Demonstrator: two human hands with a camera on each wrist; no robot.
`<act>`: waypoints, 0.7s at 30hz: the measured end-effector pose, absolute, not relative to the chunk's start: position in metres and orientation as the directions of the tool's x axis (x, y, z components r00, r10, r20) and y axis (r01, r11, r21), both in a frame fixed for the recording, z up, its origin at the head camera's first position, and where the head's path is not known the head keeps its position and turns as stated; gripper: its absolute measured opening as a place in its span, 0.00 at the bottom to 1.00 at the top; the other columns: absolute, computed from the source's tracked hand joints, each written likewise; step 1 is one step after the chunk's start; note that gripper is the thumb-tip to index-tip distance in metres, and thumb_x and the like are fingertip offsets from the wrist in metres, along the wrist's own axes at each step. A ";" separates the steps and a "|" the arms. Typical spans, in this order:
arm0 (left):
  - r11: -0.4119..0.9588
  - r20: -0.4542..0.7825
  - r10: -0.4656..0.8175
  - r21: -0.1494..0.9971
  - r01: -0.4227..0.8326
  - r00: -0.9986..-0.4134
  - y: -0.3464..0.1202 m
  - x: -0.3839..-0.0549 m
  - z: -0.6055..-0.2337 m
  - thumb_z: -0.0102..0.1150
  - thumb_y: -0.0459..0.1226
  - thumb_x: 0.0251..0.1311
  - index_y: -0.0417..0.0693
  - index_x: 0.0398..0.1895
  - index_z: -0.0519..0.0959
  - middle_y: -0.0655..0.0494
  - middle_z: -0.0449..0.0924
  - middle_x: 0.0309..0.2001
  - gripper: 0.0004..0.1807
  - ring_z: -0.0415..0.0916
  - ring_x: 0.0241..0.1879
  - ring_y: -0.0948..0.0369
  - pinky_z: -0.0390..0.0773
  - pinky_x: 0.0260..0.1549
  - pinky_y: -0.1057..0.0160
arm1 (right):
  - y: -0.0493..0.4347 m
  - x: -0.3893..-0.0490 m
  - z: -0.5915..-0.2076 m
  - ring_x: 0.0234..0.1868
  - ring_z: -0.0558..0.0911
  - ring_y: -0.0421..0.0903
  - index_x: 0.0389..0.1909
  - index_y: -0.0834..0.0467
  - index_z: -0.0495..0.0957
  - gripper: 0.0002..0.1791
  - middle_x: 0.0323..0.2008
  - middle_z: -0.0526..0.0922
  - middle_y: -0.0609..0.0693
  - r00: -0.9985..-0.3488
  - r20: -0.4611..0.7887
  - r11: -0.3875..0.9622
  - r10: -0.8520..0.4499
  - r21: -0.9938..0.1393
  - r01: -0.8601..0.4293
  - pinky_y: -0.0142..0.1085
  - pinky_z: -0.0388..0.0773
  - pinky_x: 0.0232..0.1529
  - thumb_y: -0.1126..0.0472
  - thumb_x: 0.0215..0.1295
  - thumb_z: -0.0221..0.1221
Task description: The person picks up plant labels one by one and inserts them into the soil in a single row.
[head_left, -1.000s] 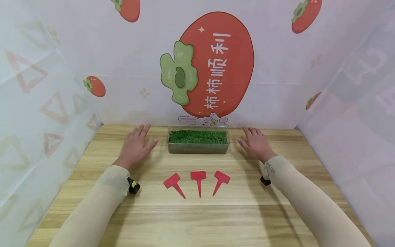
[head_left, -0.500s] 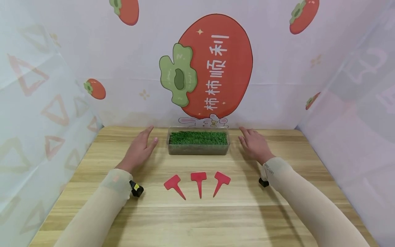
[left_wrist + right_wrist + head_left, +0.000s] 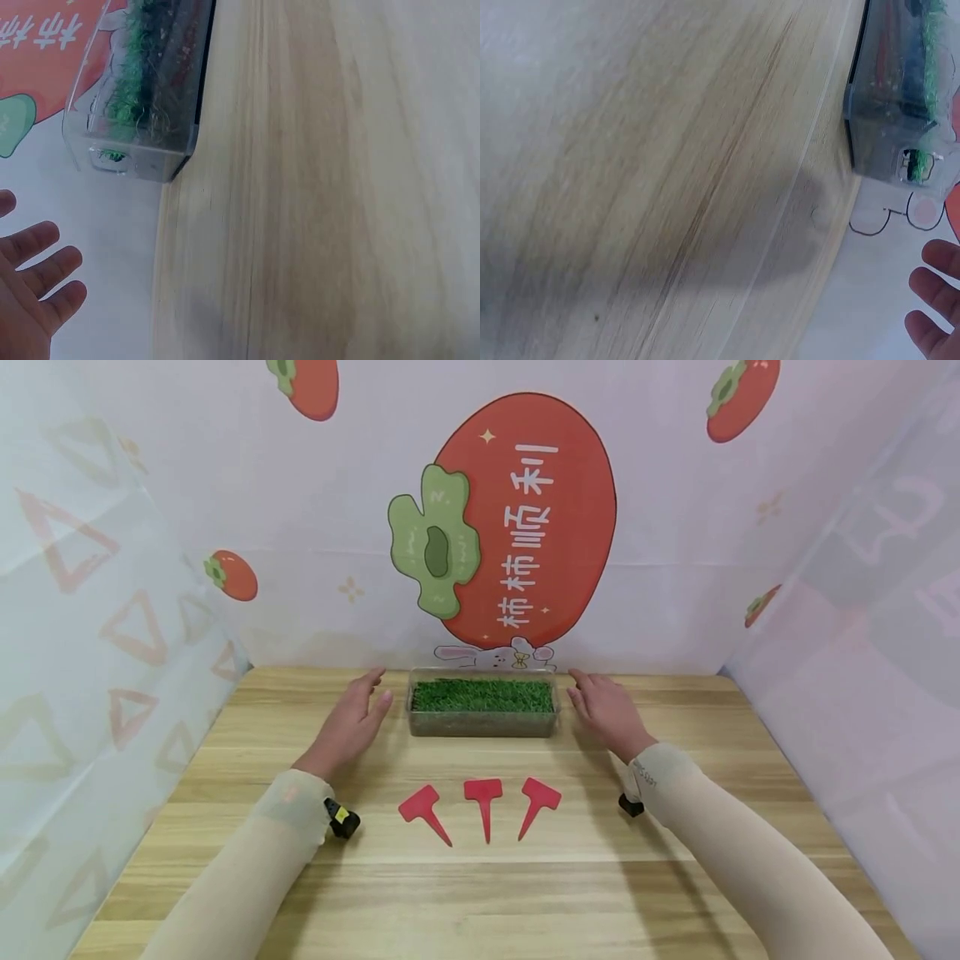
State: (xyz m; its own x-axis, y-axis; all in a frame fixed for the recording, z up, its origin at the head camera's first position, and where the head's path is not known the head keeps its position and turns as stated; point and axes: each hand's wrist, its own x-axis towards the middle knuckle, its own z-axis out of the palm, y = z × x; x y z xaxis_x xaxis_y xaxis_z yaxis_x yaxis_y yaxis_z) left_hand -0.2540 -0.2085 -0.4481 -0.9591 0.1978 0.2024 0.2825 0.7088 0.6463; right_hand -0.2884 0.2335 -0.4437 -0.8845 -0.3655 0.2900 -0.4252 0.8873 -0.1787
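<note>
A clear plastic box [image 3: 483,724] with green artificial grass [image 3: 482,696] inside stands at the back of the table. My left hand [image 3: 349,727] is just left of it, fingers extended and apart from its end wall. On the other side my right hand [image 3: 611,714] also has its fingers out, close to the box but holding nothing. Both wrist views show a gap between the fingers and the box. Three red T-shaped plant labels lie in front: the left label [image 3: 425,810], the middle label [image 3: 483,802] and the right label [image 3: 537,803].
The wooden table [image 3: 480,902] meets a printed cloth backdrop [image 3: 315,510] right behind the box. Cloth walls also close off the left and right sides. A small black camera [image 3: 343,818] sits at the left wrist and another black camera [image 3: 631,806] at the right.
Both hands have moved inward toward the ends of the box, the left one rightward and the right one leftward. The box and the red labels stay where they were.
</note>
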 end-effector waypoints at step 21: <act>0.595 0.120 0.212 0.771 0.226 -0.970 -0.190 -0.265 -0.460 0.37 0.52 0.78 0.49 0.80 0.49 0.40 0.58 0.73 0.34 0.64 0.69 0.43 0.65 0.66 0.38 | 0.206 -0.290 -0.450 0.66 0.73 0.63 0.75 0.61 0.61 0.33 0.66 0.74 0.63 -0.912 0.219 0.874 -0.346 -0.278 -0.399 0.59 0.66 0.67 0.45 0.81 0.38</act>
